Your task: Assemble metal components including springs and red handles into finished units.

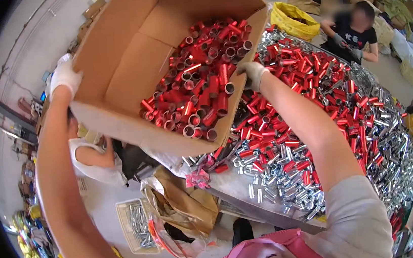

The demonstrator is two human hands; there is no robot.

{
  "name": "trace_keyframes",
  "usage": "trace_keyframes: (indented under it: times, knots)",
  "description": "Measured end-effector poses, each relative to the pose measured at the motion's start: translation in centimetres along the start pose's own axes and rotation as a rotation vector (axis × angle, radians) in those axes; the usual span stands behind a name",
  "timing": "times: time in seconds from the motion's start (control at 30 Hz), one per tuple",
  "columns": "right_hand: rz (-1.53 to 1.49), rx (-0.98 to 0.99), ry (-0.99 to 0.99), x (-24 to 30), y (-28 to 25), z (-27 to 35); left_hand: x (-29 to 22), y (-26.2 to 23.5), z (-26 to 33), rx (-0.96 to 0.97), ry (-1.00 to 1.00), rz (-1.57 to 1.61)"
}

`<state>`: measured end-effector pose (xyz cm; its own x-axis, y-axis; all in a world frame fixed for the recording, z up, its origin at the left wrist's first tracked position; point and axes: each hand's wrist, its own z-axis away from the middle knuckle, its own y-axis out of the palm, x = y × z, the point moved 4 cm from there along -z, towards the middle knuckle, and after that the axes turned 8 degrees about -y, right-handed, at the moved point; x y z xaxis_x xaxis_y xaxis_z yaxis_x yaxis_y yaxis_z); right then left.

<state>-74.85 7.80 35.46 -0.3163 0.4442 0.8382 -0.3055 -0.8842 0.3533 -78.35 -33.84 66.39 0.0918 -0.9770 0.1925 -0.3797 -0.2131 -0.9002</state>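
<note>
Between my two gloved hands I hold up a large open cardboard box (126,51), tilted so that its right side is lower. Many short red metal tubes (200,73) have gathered in its lower right corner. My left hand (64,79), in a white glove, grips the box's left edge. My right hand (253,74), in a glove with greyish fingers, clasps the right edge; part of its fingers is hidden behind the box wall. Below and to the right, a wide heap of red tubes (307,71) and silver metal tubes (284,186) covers the table (239,191).
A person in a black shirt (356,35) works beyond the heap at the far right. Another in a white top (97,159) sits at left, behind my arm. On the floor stand a white basket (125,220) of silver parts and a brown sack (184,203). A yellow sack (294,24) lies farther back.
</note>
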Motion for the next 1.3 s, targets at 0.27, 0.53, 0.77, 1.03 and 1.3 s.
trace_keyframes:
  times: [0.27, 0.53, 0.77, 1.03, 1.3]
  knots:
    - [0.261, 0.350, -0.351, -3.8, 1.7, 13.1, 15.1, -10.1, 19.0, -0.034, -0.106, 0.194]
    - [0.415, 0.577, -0.139, -12.8, 9.9, 22.6, 24.9, -11.4, 43.7, 0.027, -0.452, 0.332]
    - [0.552, 0.710, 0.329, -25.6, 17.7, 31.4, 32.7, -9.5, 62.5, 0.227, -0.772, 0.062]
    - [1.094, 1.090, 0.448, -39.3, 28.5, 40.1, 33.4, -13.0, 85.9, 0.437, -1.335, -0.009]
    - [1.201, 1.358, 0.636, -55.8, 33.1, 51.1, 34.1, -17.4, 103.2, 0.542, -1.720, -0.107]
